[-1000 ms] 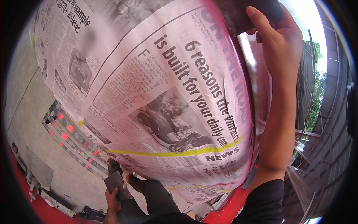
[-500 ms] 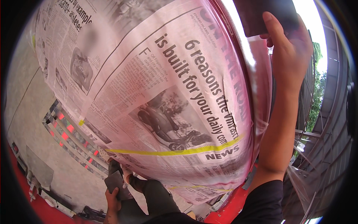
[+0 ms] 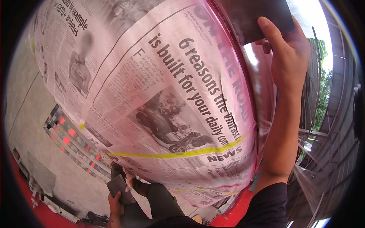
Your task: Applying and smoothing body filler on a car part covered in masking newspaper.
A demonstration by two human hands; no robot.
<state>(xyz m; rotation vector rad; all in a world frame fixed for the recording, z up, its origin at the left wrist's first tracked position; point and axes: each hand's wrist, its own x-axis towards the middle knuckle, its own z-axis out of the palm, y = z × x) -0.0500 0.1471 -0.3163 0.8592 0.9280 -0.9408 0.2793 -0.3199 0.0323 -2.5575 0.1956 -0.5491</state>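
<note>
Where the concrete floor (image 3: pixel 24 114) shows at far left, a slatted fixture (image 3: pixel 76 141) with red patches is visible beyond the paper's edge. Low down, the left hand (image 3: pixel 115 204) grips a dark flat piece (image 3: pixel 116 185), fingers closed on its side. Newspaper sheets (image 3: pixel 125 72), tinted pink, cover the bulging surface at centre; a yellow strip (image 3: pixel 178 154) crosses their lower part. Along their right edge runs a glossy red panel (image 3: pixel 261 81). At upper right, the right hand (image 3: pixel 288 57) pinches a dark sheet (image 3: pixel 260 19), thumb on its face; contact with the panel cannot be determined. Green foliage (image 3: pixel 323 97) appears farthest right.
</note>
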